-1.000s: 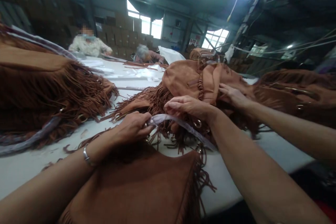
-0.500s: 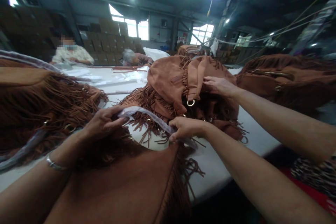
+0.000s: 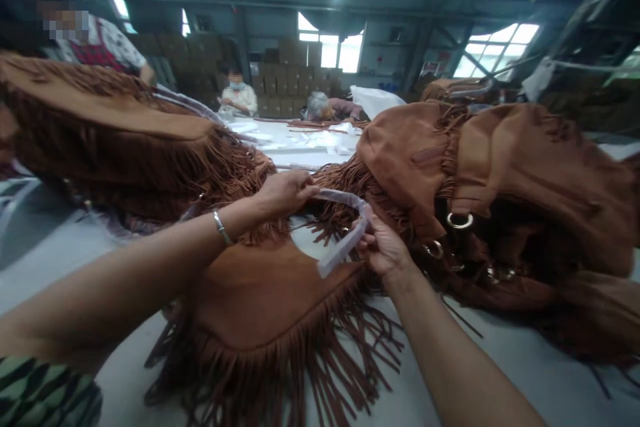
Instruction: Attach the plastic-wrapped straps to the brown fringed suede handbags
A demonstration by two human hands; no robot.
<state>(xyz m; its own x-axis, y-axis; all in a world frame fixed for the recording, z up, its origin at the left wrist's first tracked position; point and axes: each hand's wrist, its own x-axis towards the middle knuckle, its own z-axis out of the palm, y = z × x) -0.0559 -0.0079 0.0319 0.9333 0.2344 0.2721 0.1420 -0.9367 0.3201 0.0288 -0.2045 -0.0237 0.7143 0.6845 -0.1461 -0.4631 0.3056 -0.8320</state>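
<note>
Between my hands a translucent whitish plastic strip (image 3: 345, 196) curves above a brown fringed bag (image 3: 270, 287), its free end hanging down below my right hand. My left hand (image 3: 287, 195), with a bracelet at the wrist, pinches the strip's left end. My right hand (image 3: 384, 243) has its fingers closed around the strip at the bend. Below them the bag lies on the white table (image 3: 400, 360), its fringe spread toward me. Whether the strip is joined to the bag's handle, I cannot tell.
A pile of brown fringed bags (image 3: 120, 127) rises at the left, and more bags with metal rings (image 3: 500, 167) are heaped at the right. Across the table sit co-workers (image 3: 237, 99); another person (image 3: 100, 40) stands behind the left pile. Stacked cartons (image 3: 287, 77) line the back.
My view has swung left. The bag now lies farther from me with its fringe spread out, and the strip's end hangs free below my right hand. A co-worker's arm at the right is gone from view.
</note>
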